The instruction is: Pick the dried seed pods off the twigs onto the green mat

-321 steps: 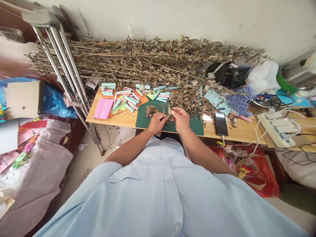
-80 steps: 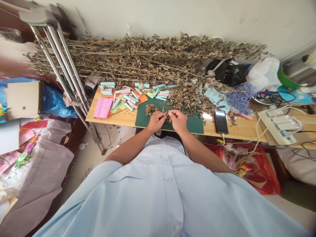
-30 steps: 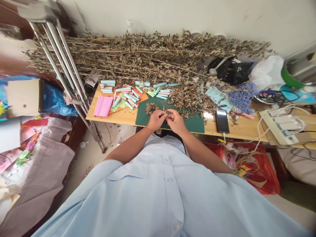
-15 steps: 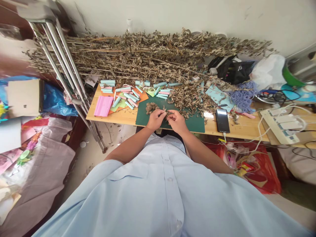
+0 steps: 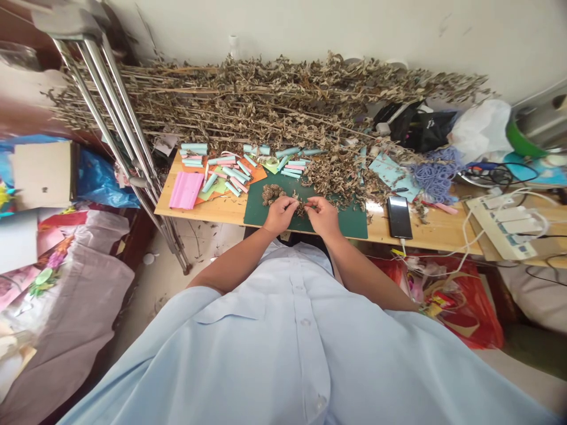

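My left hand [image 5: 280, 215] and right hand [image 5: 322, 216] pinch a dried sprig [image 5: 301, 208] tightly over the green mat [image 5: 349, 225]. I can't tell which way it points.

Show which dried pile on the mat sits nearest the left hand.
The small compact clump beyond that hand; the larger loose leaf heap lies farther right, past the right hand.

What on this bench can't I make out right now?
What the left hand and right hand pinch: hidden by the hands, head view.
Far edge of the green cutting mat: hidden by dried leaves, head view.
Metal pot: cut off by the head view's right edge.
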A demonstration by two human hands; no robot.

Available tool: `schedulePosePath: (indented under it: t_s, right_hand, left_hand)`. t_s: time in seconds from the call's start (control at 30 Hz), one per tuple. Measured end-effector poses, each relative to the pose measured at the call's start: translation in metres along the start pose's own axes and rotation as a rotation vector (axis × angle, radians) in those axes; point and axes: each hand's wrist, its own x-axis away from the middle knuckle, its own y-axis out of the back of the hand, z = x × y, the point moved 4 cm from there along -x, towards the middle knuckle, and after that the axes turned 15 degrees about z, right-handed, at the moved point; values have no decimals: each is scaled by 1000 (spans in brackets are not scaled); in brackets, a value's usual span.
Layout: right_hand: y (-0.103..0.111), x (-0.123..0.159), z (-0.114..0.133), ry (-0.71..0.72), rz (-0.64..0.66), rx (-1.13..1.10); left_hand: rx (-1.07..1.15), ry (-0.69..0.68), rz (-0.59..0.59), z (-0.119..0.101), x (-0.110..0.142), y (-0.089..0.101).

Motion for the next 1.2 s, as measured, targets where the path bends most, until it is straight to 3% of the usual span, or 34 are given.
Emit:
schedulePosePath:
  t_s: [0.37, 0.93, 1.2]
  right_hand:
    - [-6, 6, 18, 101, 8, -109]
    - [-5, 14, 36, 287, 46, 250]
    - [5, 15, 30, 190, -35, -43]
  left_hand:
    - [-62, -37, 44, -1, -3, -3]
    - [-161, -107, 95, -1, -4, -8]
    - [-138, -77, 85, -6, -3, -6]
